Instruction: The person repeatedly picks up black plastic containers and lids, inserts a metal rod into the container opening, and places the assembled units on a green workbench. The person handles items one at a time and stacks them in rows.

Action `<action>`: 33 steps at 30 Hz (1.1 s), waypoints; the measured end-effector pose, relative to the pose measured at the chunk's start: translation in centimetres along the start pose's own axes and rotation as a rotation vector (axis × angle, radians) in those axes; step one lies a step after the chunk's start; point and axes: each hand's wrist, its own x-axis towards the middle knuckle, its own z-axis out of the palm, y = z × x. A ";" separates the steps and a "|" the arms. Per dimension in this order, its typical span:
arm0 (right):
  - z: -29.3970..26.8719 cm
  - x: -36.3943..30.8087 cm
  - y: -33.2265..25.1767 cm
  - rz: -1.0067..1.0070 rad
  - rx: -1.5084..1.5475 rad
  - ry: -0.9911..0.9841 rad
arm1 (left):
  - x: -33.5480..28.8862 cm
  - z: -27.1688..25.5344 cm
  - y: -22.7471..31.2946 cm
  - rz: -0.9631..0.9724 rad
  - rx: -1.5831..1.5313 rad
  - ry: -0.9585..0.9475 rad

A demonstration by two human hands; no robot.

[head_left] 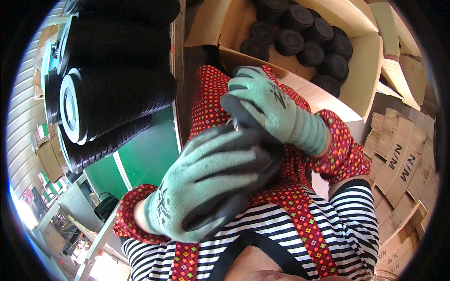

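Both my hands wear light green knitted gloves with dark grey palms and fingertips, and they meet in front of my apron. My left hand is closed, its fingers curled over a black rounded piece that is mostly hidden beneath it. My right hand is bent just above, with its fingers closed toward the left fingertips. A small shiny metal bit shows between the hands; what it belongs to is hidden. A red patterned apron lies under the hands.
An open cardboard box ahead on the right holds several black round pieces. Large black ribbed rolls with white end discs stand at the left, above a green panel. Flattened cartons are stacked at the right.
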 end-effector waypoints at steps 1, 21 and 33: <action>1.1 0.0 1.1 -0.042 0.022 0.085 | 0.7 -0.5 1.4 -0.095 0.116 -0.005; -3.5 0.4 -7.5 0.309 -0.432 -0.136 | 1.6 -1.9 -7.2 -0.222 0.402 -0.020; -1.3 -4.1 -6.2 0.150 -0.081 -0.043 | -3.2 0.7 -9.0 -0.411 0.248 0.612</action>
